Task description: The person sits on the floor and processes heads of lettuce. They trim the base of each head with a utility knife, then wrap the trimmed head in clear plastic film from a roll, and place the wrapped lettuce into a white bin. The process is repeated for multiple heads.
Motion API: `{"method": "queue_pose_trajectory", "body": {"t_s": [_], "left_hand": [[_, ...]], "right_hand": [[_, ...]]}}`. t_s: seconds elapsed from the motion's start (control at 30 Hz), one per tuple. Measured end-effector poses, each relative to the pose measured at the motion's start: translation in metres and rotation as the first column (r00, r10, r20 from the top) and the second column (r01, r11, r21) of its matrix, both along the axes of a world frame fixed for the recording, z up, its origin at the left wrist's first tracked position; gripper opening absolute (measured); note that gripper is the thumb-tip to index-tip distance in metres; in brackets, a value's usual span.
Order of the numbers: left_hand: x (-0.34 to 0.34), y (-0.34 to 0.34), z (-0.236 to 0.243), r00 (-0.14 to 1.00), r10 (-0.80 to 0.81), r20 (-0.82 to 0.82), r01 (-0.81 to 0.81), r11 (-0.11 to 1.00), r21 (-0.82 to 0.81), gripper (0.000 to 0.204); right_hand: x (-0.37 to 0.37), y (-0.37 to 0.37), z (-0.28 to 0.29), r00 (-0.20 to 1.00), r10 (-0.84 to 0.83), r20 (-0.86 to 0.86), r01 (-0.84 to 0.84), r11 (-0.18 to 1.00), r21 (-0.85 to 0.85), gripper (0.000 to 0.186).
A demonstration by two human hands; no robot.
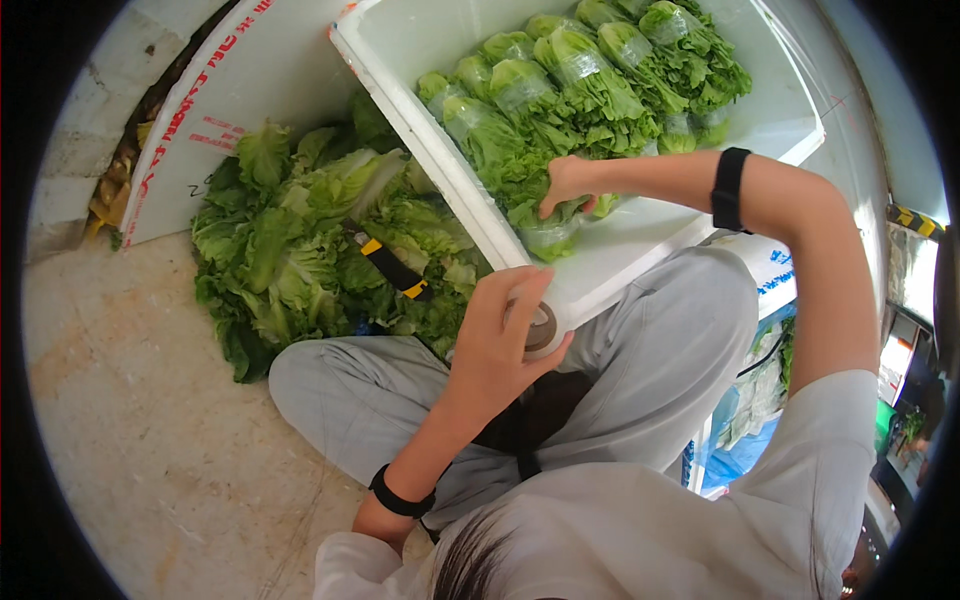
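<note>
My left hand (496,335) is closed around a roll of clear tape (543,335), near the close corner of a white foam box (452,170). Inside that box, my right hand (574,184) grips a bundle of green lettuce (550,238) wrapped in clear tape; its fingers are partly hidden among the leaves. Beyond it, several more taped lettuce bundles (580,65) lie packed in rows. To the left of the box, a black and yellow utility knife (390,268) rests on a heap of loose lettuce leaves (285,250).
A white foam panel (225,120) with red print stands behind the leaf heap. My crossed legs (660,350) press close to the box's near side. On the right, a blue-lined container (745,440) holds wrapped greens. Pale stained floor (140,400) stretches to the left.
</note>
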State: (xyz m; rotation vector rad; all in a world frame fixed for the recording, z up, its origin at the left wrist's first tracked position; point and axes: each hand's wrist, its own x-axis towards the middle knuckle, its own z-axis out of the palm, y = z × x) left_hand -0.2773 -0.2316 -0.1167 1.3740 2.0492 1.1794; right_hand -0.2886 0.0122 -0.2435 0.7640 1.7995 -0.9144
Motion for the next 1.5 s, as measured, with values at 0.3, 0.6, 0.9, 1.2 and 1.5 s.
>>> {"method": "queue_pose_trajectory", "body": {"t_s": [0.3,0.6,0.9,1.2,1.5], "left_hand": [[0.011,0.008,-0.002,0.972,-0.096,-0.215,0.065,0.986,-0.151,0.071],[0.014,0.006,-0.001,0.965,-0.075,-0.252,0.024,0.980,-0.199,0.083],[0.011,-0.003,0.007,0.957,-0.060,-0.283,0.024,0.991,-0.131,0.094],[0.049,-0.059,0.162,0.986,-0.056,-0.154,0.131,0.835,0.534,0.042],[0.064,-0.061,0.206,0.903,-0.008,-0.430,0.366,0.538,0.759,0.063]], "right_hand": [[0.006,0.008,-0.004,0.983,-0.098,-0.154,0.105,0.994,0.033,0.092],[-0.021,0.006,0.002,0.981,0.031,0.193,-0.023,0.999,-0.041,0.091],[0.016,0.028,0.159,0.859,-0.193,-0.473,0.227,0.974,0.014,0.059],[0.169,-0.073,0.318,0.133,-0.726,-0.674,0.680,0.562,-0.471,0.028],[0.288,-0.121,0.301,-0.270,-0.818,-0.508,0.778,0.125,-0.616,0.019]]}}
